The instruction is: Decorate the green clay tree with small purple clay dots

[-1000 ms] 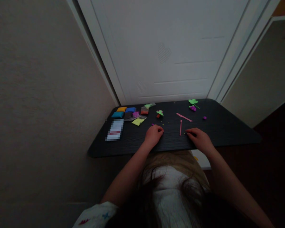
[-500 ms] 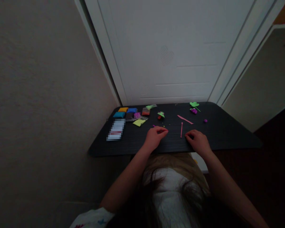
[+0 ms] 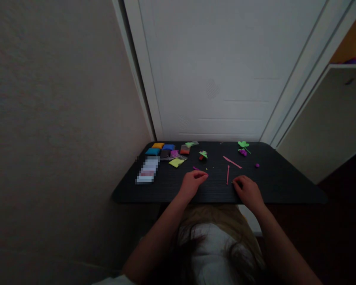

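Note:
My left hand [image 3: 192,185] is closed in a pinch low over the table; whatever its fingertips hold is too small to make out. Beside it lie a purple strip of clay [image 3: 195,168] and a few tiny yellow crumbs [image 3: 206,169]. My right hand [image 3: 249,190] is pinched too, near the table's front edge, with a tiny pale speck by its fingertips. Just left of that hand lies a thin pink modelling stick [image 3: 228,175]. Behind the stick is a flat pink clay knife [image 3: 232,162]. A small clay figure with a green cap and red base [image 3: 203,155] stands farther back.
Colourful clay packets, among them a teal one [image 3: 152,151] and a yellow one [image 3: 177,162], lie at the back left of the black table [image 3: 166,190]. A blurred white rectangle [image 3: 148,170] sits nearby. Toward the right are a green flower-shaped piece [image 3: 243,145], purple clay [image 3: 242,152] and a purple ball [image 3: 257,165].
The view has tilted up, so the table sits lower in the picture. My left hand has moved slightly right and its fingers extend more; my right hand stays by the stick, its fingertips drawn closer together.

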